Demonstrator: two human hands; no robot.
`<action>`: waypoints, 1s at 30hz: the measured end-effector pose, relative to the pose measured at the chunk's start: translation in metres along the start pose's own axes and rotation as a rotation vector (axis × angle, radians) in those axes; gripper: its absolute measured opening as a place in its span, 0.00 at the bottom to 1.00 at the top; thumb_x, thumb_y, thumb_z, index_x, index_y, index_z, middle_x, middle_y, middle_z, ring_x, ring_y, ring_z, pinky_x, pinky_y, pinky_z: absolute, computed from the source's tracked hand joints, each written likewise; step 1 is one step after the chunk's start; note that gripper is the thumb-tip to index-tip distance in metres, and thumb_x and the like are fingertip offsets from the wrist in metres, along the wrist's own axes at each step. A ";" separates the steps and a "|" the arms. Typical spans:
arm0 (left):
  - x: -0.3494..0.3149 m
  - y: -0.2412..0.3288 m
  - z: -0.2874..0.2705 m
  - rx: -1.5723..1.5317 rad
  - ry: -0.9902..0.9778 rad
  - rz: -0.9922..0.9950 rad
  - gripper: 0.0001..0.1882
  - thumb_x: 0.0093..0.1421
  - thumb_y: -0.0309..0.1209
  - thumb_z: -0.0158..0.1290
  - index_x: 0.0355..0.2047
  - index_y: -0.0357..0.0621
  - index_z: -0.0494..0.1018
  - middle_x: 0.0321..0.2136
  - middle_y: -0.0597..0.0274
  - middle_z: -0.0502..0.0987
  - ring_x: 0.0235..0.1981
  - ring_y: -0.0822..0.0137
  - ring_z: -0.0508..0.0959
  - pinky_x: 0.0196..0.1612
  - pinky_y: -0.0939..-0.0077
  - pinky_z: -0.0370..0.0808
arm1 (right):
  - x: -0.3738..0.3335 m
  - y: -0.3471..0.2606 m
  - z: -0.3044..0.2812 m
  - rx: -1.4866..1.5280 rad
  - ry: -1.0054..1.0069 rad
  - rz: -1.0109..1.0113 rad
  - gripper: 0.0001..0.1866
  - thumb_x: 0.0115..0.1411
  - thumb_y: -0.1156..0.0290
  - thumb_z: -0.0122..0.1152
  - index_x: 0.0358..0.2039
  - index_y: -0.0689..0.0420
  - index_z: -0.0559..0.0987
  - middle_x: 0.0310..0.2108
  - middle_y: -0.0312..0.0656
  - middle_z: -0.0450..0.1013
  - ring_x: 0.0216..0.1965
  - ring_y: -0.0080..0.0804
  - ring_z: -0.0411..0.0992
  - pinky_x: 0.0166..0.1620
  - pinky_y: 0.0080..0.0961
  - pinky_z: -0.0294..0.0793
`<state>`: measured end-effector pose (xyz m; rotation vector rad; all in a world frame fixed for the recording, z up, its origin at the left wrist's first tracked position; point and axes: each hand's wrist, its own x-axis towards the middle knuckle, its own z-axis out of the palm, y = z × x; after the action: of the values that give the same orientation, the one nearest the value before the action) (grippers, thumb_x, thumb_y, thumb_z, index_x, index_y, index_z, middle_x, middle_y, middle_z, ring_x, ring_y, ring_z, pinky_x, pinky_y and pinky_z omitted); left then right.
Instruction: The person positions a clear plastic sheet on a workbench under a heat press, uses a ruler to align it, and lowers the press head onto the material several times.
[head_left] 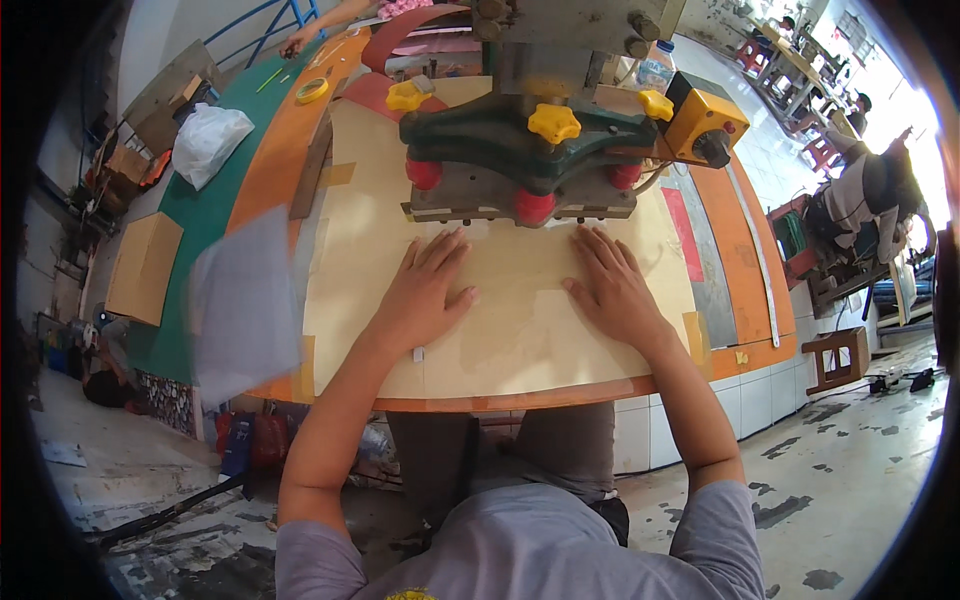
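Observation:
Both palms rest on a pale yellow sheet [520, 330] that covers the middle of the orange table. My left hand [428, 285] lies flat on it with the fingers stretched away from me. Opposite it, my right hand [612, 280] lies flat too, its thumb apart from the fingers. Just beyond the fingertips stands a press [470, 140] with a dark green frame, yellow star knobs [554, 123] and red round parts [534, 207]. The metal plate [590, 203] under it sits close to my fingertips. A small white piece [419, 354] lies near my left wrist.
A translucent sheet [245, 305] overhangs the table's left side. Nearby are a cardboard box [145, 268], a white plastic bag [210, 143] and a tape roll [312, 91]. A yellow control box [705, 118] juts out right of the press. Another person's hand [297, 42] reaches in at the far left.

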<state>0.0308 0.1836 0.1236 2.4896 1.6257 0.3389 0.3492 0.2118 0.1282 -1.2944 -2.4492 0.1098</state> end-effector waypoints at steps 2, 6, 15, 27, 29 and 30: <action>0.000 0.000 0.001 -0.009 0.005 0.001 0.35 0.69 0.44 0.52 0.72 0.40 0.60 0.75 0.54 0.56 0.76 0.58 0.55 0.79 0.51 0.45 | -0.001 0.000 0.001 -0.003 -0.003 0.002 0.33 0.69 0.55 0.58 0.67 0.66 0.69 0.72 0.54 0.60 0.74 0.52 0.56 0.74 0.50 0.53; -0.001 -0.001 0.000 -0.030 0.015 0.000 0.35 0.69 0.44 0.52 0.71 0.40 0.60 0.75 0.54 0.57 0.76 0.58 0.55 0.78 0.51 0.45 | 0.000 0.000 0.002 -0.009 -0.005 0.008 0.34 0.70 0.55 0.57 0.67 0.65 0.68 0.72 0.54 0.60 0.74 0.51 0.56 0.74 0.51 0.53; -0.004 -0.003 -0.002 -0.115 0.066 0.019 0.33 0.68 0.40 0.54 0.70 0.40 0.63 0.74 0.53 0.59 0.75 0.55 0.57 0.78 0.50 0.47 | -0.002 -0.001 0.002 0.010 0.018 0.006 0.33 0.70 0.56 0.57 0.67 0.65 0.68 0.71 0.54 0.60 0.74 0.51 0.56 0.74 0.50 0.53; -0.116 0.029 -0.019 -0.227 0.193 -0.036 0.28 0.66 0.37 0.53 0.64 0.39 0.70 0.67 0.51 0.69 0.71 0.49 0.65 0.74 0.45 0.54 | -0.101 -0.010 -0.037 0.168 0.032 0.239 0.27 0.71 0.60 0.54 0.65 0.61 0.71 0.70 0.48 0.64 0.74 0.48 0.57 0.74 0.49 0.50; -0.132 0.028 -0.012 -0.229 0.272 -0.060 0.27 0.66 0.38 0.53 0.62 0.38 0.71 0.66 0.50 0.70 0.69 0.47 0.66 0.73 0.43 0.56 | -0.118 -0.015 -0.035 0.174 0.104 0.294 0.25 0.71 0.60 0.53 0.63 0.60 0.74 0.68 0.48 0.67 0.72 0.47 0.60 0.73 0.49 0.52; -0.138 0.026 -0.007 -0.232 0.353 -0.084 0.26 0.66 0.39 0.53 0.60 0.37 0.72 0.65 0.49 0.71 0.68 0.45 0.67 0.71 0.42 0.59 | -0.122 -0.014 -0.032 0.175 0.104 0.294 0.25 0.71 0.60 0.53 0.63 0.60 0.74 0.68 0.48 0.67 0.72 0.47 0.60 0.73 0.49 0.52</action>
<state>-0.0013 0.0463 0.1217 2.2745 1.6885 0.9428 0.4116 0.1010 0.1264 -1.5292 -2.0980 0.3171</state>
